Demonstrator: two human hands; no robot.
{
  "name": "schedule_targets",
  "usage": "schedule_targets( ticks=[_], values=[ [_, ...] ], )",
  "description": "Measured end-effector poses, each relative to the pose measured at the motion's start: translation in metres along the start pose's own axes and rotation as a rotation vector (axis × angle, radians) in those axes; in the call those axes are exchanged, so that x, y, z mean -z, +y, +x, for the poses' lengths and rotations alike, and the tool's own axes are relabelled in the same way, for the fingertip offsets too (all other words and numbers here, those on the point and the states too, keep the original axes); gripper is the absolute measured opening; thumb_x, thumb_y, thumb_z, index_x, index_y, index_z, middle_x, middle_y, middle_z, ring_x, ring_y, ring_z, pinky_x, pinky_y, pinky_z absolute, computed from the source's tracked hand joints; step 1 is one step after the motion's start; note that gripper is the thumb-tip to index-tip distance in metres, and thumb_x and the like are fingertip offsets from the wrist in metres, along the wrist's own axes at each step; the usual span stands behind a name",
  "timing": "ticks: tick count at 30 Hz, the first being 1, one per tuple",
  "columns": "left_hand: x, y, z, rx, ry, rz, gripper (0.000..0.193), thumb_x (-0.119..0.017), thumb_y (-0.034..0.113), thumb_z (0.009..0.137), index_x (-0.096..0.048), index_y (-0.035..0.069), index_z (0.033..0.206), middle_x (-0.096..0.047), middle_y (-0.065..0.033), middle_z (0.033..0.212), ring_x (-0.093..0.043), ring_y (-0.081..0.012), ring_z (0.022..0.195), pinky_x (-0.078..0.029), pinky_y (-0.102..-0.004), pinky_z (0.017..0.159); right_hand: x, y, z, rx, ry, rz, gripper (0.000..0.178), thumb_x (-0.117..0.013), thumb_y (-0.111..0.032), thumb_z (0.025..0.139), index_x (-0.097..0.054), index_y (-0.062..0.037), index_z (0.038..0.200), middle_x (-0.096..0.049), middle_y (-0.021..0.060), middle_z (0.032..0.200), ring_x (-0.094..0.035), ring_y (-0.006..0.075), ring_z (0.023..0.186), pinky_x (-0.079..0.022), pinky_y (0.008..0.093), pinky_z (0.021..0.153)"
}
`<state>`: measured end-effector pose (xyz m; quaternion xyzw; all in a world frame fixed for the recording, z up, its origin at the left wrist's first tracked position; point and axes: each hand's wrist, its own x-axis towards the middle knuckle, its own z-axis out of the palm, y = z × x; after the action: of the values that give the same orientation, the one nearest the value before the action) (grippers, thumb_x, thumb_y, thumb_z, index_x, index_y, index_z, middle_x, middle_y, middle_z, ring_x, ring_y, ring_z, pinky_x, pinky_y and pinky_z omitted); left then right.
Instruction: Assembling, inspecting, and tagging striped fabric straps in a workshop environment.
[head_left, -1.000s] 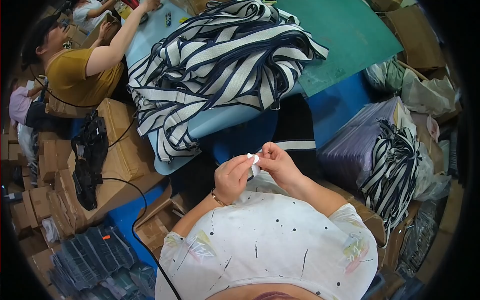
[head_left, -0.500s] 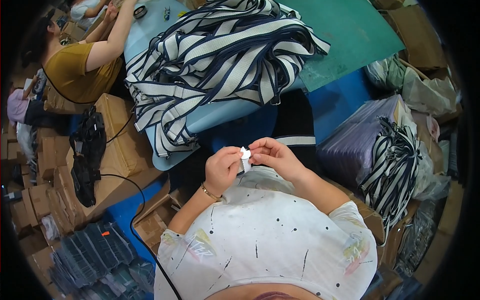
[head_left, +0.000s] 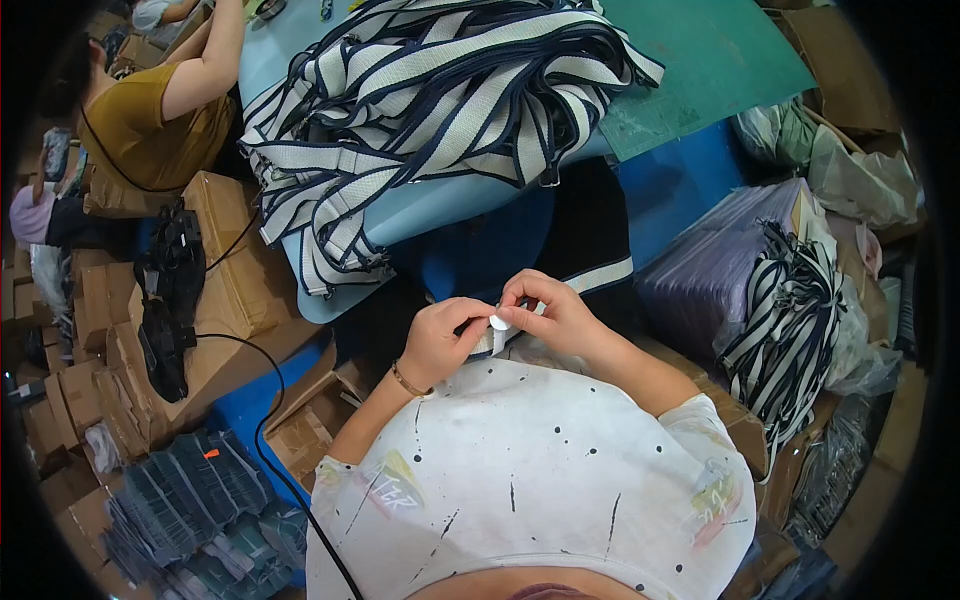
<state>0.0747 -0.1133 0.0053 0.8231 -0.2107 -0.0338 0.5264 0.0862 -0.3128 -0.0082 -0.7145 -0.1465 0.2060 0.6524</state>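
Note:
My left hand (head_left: 436, 342) and my right hand (head_left: 552, 314) meet in front of my chest, both closed in a pinch. Between their fingertips is a small white piece (head_left: 500, 322) with a rounded top and a narrow strip hanging below, like a tag; the fingers partly cover it. A white strap with navy edges (head_left: 604, 274) crosses my dark-clad lap and passes behind my right hand, and a short striped length shows under my left fingers. Whether the white piece is fixed to this strap I cannot tell.
A large heap of navy-and-white straps (head_left: 455, 75) lies on the light blue table, beside a green mat (head_left: 715, 70). Right stands a purple-wrapped stack (head_left: 690, 270) with bundled straps (head_left: 785, 330). Left are cardboard boxes (head_left: 235, 250), a black cable (head_left: 262, 430) and a co-worker (head_left: 150, 120).
Both hands have turned the white piece so its round face shows and its strip hangs down. The strap on my lap now slants up to the right. The view has shifted slightly.

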Motion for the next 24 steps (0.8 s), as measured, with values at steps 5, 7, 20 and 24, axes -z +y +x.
schedule_targets(
  ticks=[5,7,20,24],
  values=[
    [0.004,0.002,0.001,-0.059,-0.004,-0.026,0.012,-0.064,0.001,0.075,-0.064,0.003,0.086,-0.065,-0.0099,0.081,-0.063,-0.0224,0.067,-0.049,-0.0265,0.058,-0.002,-0.002,0.002,-0.302,-0.047,0.411,0.014,-0.062,-0.018,0.087,-0.056,-0.0054,0.087,-0.055,-0.0029,0.079,-0.048,0.0059,0.070,-0.041,0.0204,0.066],
    [0.003,0.002,-0.004,-0.067,-0.010,0.030,0.010,-0.063,0.002,0.078,-0.064,0.002,0.088,-0.065,-0.0092,0.083,-0.063,-0.0187,0.071,-0.049,-0.0252,0.060,-0.001,0.002,0.005,-0.377,-0.063,0.535,0.014,-0.062,-0.018,0.087,-0.056,-0.0055,0.087,-0.055,-0.0029,0.078,-0.048,0.0059,0.071,-0.041,0.0207,0.066],
    [0.003,-0.012,-0.011,0.239,-0.313,-0.401,0.019,-0.064,0.013,0.081,-0.064,-0.001,0.094,-0.060,-0.0054,0.091,-0.055,-0.0125,0.081,-0.044,-0.0251,0.071,0.008,-0.021,0.018,0.381,-0.200,-0.466,0.013,-0.068,-0.012,0.074,-0.060,-0.0069,0.082,-0.054,0.0045,0.079,-0.053,0.0204,0.075,-0.044,0.0307,0.063],
    [0.004,-0.012,-0.017,0.325,-0.383,-0.634,0.022,-0.062,0.008,0.081,-0.063,0.000,0.102,-0.058,-0.0068,0.102,-0.056,-0.0139,0.086,-0.045,-0.0242,0.075,0.011,-0.002,0.017,-0.058,-0.286,0.142,0.012,-0.062,-0.015,0.086,-0.056,-0.0055,0.085,-0.051,-0.0022,0.076,-0.045,0.0038,0.068,-0.038,0.0183,0.059]
  ],
)
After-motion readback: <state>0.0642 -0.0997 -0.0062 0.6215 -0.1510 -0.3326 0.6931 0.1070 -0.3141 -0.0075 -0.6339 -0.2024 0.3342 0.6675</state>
